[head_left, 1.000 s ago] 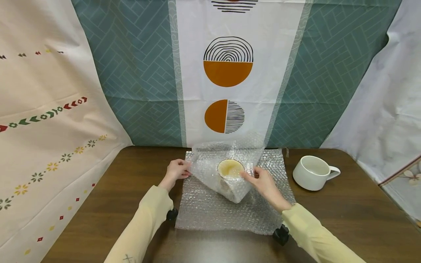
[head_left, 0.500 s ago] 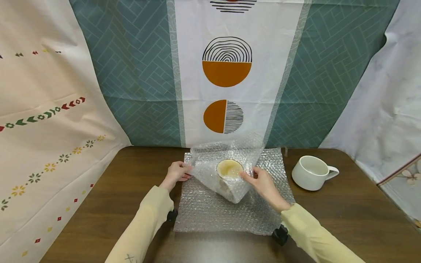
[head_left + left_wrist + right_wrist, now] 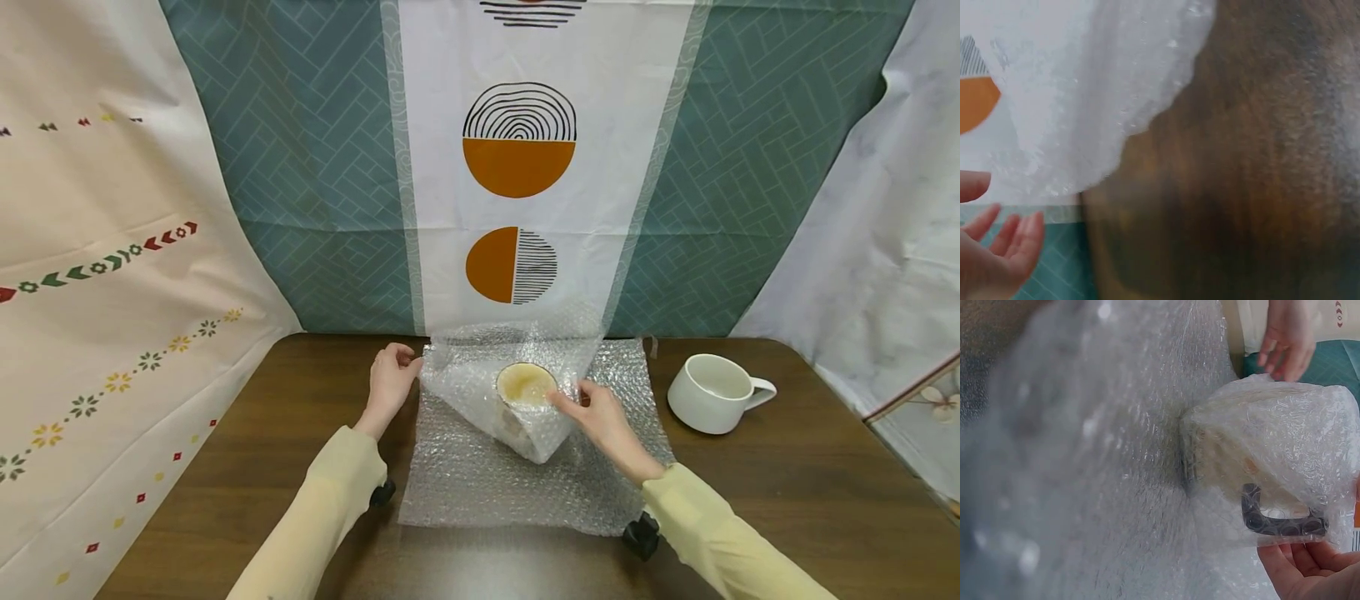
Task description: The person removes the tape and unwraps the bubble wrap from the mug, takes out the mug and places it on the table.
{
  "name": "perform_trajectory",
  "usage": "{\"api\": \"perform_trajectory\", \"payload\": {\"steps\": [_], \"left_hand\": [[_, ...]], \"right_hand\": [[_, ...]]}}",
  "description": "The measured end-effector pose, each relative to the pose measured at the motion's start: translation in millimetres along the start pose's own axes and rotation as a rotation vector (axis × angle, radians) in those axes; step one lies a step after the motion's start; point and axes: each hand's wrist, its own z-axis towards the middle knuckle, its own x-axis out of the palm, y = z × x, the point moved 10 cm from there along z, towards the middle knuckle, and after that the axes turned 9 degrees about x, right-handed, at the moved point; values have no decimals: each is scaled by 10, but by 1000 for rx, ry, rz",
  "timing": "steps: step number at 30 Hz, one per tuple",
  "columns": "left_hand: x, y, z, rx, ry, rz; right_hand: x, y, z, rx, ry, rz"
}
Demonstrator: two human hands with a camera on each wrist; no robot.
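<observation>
A cream mug (image 3: 525, 385) with a dark handle (image 3: 1282, 524) stands on the bubble wrap sheet (image 3: 517, 500), partly wrapped in it. My right hand (image 3: 602, 421) pinches the bubble wrap at the mug's right rim, thumb over the edge. In the right wrist view, fingers of that right hand (image 3: 1310, 569) lie below the handle. My left hand (image 3: 392, 379) is at the left edge of the raised wrap, fingers loosely bent. The left wrist view shows the left hand (image 3: 1004, 250) with thumb and fingers apart and nothing gripped between them.
A white mug (image 3: 708, 396) stands on the brown table (image 3: 300, 467) to the right, its handle pointing right. Loose wrap (image 3: 577, 325) rises behind the wrapped mug against the patterned cloth (image 3: 517, 167). Cloth also hangs at both sides.
My left hand has let go of the wrap's left edge and moved slightly up and left, its fingers parting. The right hand and wrapped mug stay in place.
</observation>
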Motion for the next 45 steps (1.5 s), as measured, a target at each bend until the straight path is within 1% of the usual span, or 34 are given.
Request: {"api": "perform_trajectory", "payload": {"steps": [3,8,11,17,19,25,31,34,37,40,45], "left_hand": [[-31,-211,28,109,-25,-4],[10,-500,27,267,-1,-46],[64,-588,13,311,33,-104],[185,-791,-29,390,126,-165],[222,-847,-40,406,149,-181],[334,-995,-80,424,207,-208],[540,-1192,-196,451,319,-227],[625,-1272,-254,477,350,-212],[675,-1307,-292,498,358,-189],[693,-1302,-304,499,348,-171],[708,-1313,-314,509,330,-190]], "right_hand": [[-5,-5,-4,6,1,5],[-4,-9,-6,8,1,7],[-2,-2,-6,1,2,4],[-11,18,-13,-10,-1,-4],[-11,25,-14,-12,-1,-5],[-1,23,-12,-11,4,-6],[-6,13,-11,-1,-6,-18],[-7,15,-10,0,-9,-27],[0,9,-10,6,-4,-23],[1,14,-14,3,-1,-20],[-10,27,-17,-13,-7,-24]]}}
